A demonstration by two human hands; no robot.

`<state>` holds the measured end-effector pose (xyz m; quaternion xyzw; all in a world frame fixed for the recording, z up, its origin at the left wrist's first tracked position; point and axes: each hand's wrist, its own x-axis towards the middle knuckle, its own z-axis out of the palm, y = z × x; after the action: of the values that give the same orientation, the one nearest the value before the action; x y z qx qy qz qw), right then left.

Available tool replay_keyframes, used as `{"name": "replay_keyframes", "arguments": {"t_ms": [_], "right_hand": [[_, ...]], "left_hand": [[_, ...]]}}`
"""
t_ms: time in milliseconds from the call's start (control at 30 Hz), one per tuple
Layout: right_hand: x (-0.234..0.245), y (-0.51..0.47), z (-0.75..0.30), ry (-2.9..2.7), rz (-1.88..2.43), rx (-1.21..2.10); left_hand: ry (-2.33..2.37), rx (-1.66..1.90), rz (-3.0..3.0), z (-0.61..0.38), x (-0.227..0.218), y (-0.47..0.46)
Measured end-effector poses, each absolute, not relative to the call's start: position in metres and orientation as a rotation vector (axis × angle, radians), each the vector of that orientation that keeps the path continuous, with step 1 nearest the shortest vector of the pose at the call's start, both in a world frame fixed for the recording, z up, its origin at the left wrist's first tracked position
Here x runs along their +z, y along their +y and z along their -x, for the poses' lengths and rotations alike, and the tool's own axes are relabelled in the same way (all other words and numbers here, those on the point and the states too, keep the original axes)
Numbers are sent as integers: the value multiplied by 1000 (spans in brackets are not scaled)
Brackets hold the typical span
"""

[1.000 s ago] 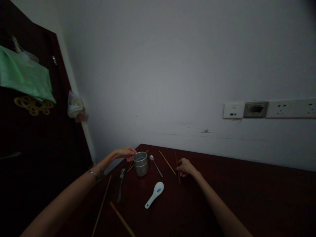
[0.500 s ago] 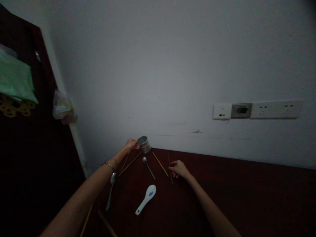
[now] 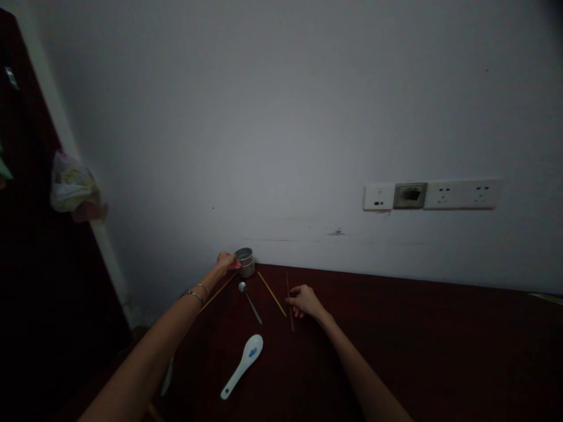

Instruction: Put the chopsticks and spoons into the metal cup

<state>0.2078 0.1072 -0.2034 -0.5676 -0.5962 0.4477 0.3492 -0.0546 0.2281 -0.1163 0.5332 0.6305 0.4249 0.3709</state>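
Note:
At the back of the dark table, my left hand (image 3: 227, 261) grips the near-left side of a silver metal cup (image 3: 245, 264) close to the wall. My right hand (image 3: 304, 301) pinches a brown chopstick (image 3: 288, 293) between thumb and fingers. Left of that one lies a yellowish chopstick (image 3: 271, 294). A small metal spoon (image 3: 251, 305) rests in front of the cup, and a white ceramic spoon (image 3: 243, 366) with a blue mark is nearer to me. Another chopstick (image 3: 217, 294) lies beside my left forearm, which partly hides a larger metal spoon (image 3: 168, 378).
A pale wall (image 3: 281, 146) rises behind the table (image 3: 417, 340), with a row of sockets (image 3: 460, 194) at right. On the left are a dark door (image 3: 30, 246) and a hanging plastic bag (image 3: 73, 184).
The view has turned a little to the right, so things appear further left. The cup looks more upright than before. Both hands keep their holds.

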Motion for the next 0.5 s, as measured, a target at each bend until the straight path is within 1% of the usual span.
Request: {"name": "replay_keyframes", "arguments": {"t_ms": [133, 200, 300, 500], "right_hand": [[-200, 108, -210, -1589, 1518, 1116], [-195, 108, -209, -1638, 1552, 945], [-186, 105, -202, -1747, 1563, 602], [-169, 84, -178, -2051, 1690, 226]], "left_hand": [[1645, 1091, -1291, 54, -114, 228], [1634, 1076, -1280, 54, -114, 227], [1625, 1065, -1277, 55, -115, 226], [1672, 1058, -1267, 55, -119, 230]]}}
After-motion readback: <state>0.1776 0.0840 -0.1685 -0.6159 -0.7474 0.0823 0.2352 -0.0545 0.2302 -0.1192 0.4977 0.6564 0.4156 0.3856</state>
